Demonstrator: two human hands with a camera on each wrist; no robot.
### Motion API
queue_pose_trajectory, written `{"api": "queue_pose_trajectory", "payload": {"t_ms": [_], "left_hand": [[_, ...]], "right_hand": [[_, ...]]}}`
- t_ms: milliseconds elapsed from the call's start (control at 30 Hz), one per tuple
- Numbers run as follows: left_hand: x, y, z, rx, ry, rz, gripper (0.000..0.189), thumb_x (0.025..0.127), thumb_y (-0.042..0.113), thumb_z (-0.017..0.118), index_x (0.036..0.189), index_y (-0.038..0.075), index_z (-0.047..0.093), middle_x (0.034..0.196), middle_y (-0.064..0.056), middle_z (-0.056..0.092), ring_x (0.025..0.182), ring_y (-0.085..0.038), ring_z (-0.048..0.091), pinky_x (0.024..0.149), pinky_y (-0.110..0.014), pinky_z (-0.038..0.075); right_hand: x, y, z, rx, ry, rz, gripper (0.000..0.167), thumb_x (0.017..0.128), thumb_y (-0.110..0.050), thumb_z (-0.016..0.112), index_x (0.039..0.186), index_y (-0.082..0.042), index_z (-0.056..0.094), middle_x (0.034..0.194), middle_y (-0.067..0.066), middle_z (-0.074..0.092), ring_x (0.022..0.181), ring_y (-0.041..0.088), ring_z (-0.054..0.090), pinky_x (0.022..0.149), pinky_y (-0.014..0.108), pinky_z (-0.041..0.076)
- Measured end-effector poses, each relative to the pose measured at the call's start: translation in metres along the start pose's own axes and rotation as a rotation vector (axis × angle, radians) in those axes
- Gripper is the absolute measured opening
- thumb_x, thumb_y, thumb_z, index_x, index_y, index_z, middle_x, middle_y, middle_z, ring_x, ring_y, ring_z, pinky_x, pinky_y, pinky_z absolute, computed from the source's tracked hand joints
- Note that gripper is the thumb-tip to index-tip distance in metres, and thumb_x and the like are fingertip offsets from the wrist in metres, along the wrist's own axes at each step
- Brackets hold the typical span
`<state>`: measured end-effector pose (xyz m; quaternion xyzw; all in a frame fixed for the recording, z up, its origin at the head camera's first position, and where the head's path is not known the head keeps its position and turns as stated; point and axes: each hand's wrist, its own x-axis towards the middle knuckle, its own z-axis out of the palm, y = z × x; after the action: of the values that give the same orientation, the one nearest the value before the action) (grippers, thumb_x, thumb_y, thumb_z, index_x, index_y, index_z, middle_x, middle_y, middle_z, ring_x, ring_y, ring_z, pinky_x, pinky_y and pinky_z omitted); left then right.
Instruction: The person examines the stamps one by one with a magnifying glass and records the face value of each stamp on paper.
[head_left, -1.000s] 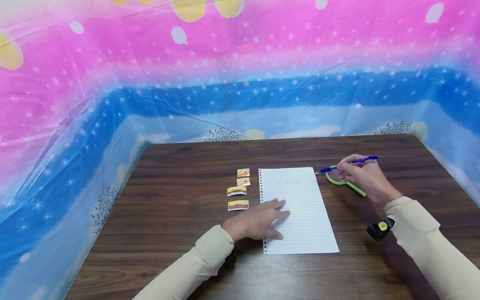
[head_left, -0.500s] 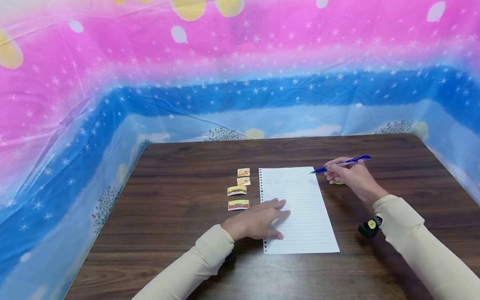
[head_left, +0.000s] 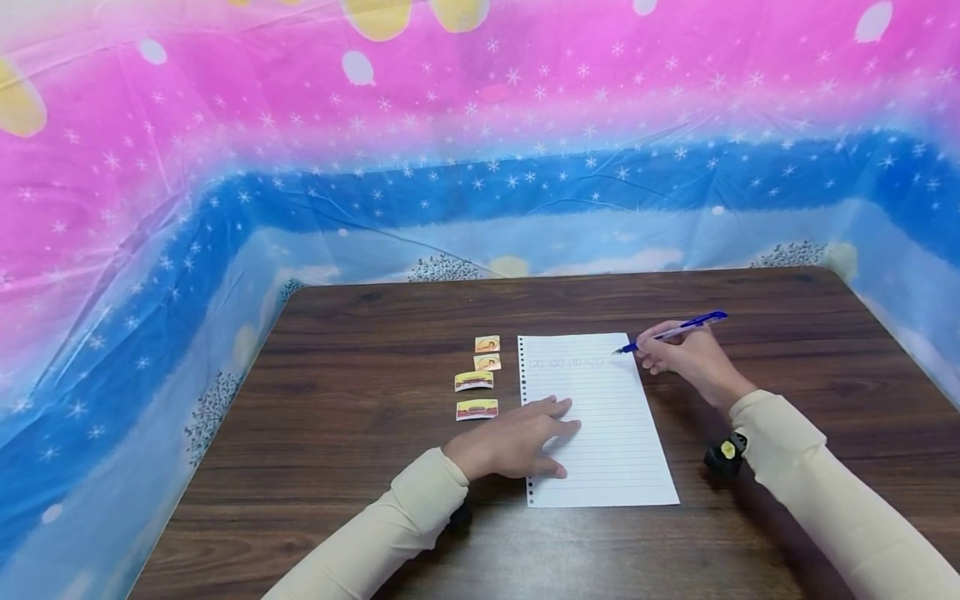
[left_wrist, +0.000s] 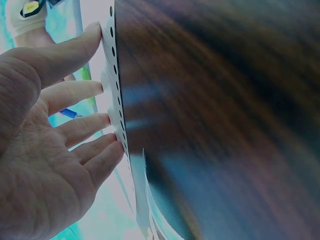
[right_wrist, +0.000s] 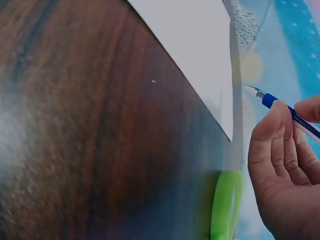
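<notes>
A lined sheet of paper with punched holes lies on the table, with a row of pencil-grey looped characters near its top. My left hand rests on the sheet's left edge, fingers spread; the left wrist view shows the fingertips against the punched margin. At the sheet's upper right, my right hand pinches a blue pen between thumb and fingers. Its tip is just past the last written character; in the right wrist view the pen appears raised off the paper.
Several small printed cards, yellow-red and orange, lie in a column left of the paper. A green object shows beside the sheet in the right wrist view, mostly hidden by my hand in the head view. A patterned cloth hangs behind the wooden table.
My right hand has moved left with the pen, from beside the sheet to over its upper right part, covering the green-rimmed magnifying glass. The left hand has stayed put.
</notes>
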<state>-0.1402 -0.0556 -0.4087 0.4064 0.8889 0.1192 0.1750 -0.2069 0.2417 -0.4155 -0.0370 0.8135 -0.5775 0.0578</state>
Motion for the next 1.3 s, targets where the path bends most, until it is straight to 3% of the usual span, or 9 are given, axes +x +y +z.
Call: {"api": "queue_pose_trajectory", "payload": {"t_ms": [400,867,1300], "left_hand": [[0.0,0.0,0.001,-0.012,-0.003,-0.003,0.065,0.094,0.032,0.074,0.151,0.012,0.05,0.162,-0.013,0.033,0.152,-0.027,0.025,0.121,-0.035,0.025],[0.001,0.0,0.0,0.001,-0.006,-0.002,0.065,0.094,0.032,0.074,0.151,0.012,0.049,0.162,-0.013,0.033,0.152,-0.028,0.025,0.12,-0.035,0.026],[0.001,0.0,0.0,0.011,-0.008,-0.004,0.065,0.094,0.033,0.074,0.151,0.012,0.05,0.162,-0.013,0.032,0.152,-0.027,0.025,0.12,-0.035,0.026]], "right_hand": [[0.002,0.009,0.009,-0.023,-0.022,-0.004,0.031,0.103,-0.016,0.06,0.117,0.011,0.062,0.108,0.031,0.067,0.085,0.022,0.073,0.08,0.032,0.06],[0.003,0.014,0.01,-0.031,-0.015,0.025,0.037,0.102,-0.026,0.063,0.115,0.008,0.061,0.106,0.024,0.07,0.091,0.018,0.073,0.082,0.023,0.057],[0.002,0.013,0.011,-0.034,0.005,0.051,0.03,0.101,-0.021,0.062,0.111,0.008,0.062,0.096,0.015,0.073,0.082,0.012,0.071,0.078,0.019,0.056]]}}
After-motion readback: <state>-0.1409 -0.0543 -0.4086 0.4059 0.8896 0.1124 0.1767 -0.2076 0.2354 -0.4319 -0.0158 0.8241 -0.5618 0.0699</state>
